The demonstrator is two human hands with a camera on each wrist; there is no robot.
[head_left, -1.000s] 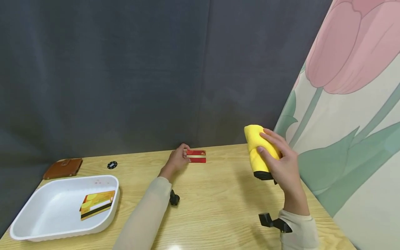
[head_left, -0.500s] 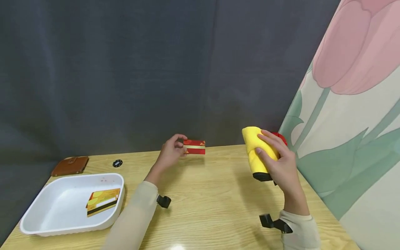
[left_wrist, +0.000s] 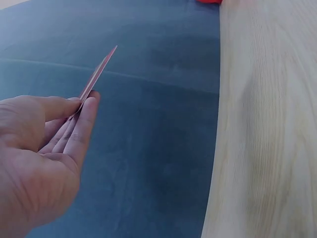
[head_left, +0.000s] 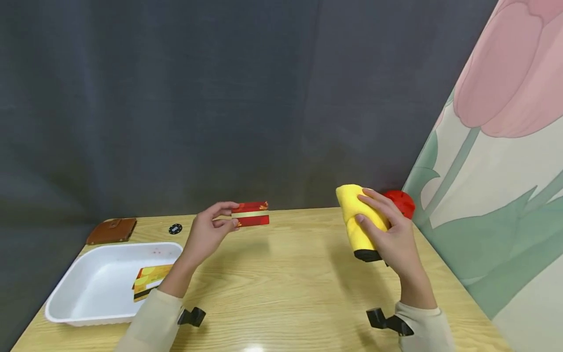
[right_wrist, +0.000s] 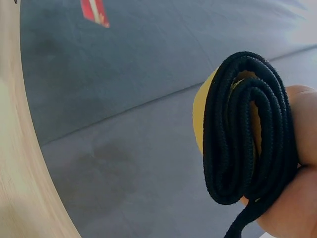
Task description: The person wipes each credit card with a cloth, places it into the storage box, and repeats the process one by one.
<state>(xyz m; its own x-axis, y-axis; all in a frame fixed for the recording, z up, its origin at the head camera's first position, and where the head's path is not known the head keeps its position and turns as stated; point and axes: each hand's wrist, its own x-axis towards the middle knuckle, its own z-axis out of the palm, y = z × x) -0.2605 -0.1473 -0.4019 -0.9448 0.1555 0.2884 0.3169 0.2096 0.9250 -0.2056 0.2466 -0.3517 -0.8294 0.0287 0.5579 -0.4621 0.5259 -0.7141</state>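
Note:
My left hand (head_left: 205,232) pinches a red card (head_left: 255,214) with a pale stripe by its left end, above the table. In the left wrist view the card (left_wrist: 99,70) shows nearly edge-on between thumb and fingertips. My right hand (head_left: 393,232) grips a folded yellow cloth (head_left: 357,220) with a black edge, held up over the right part of the table. The right wrist view looks onto the cloth's rolled black-trimmed end (right_wrist: 247,134), and the red card (right_wrist: 95,12) shows at the top there.
A white tray (head_left: 70,278) with gold and red cards (head_left: 147,283) stands at the left, partly behind my left forearm. Behind it lie a brown leather wallet (head_left: 112,231) and a black round chip (head_left: 175,229). A red round object (head_left: 401,203) sits behind my right hand.
My left hand has lifted the red card off the back of the table and brought it left and nearer. The right hand keeps hold of the yellow cloth, almost unmoved.

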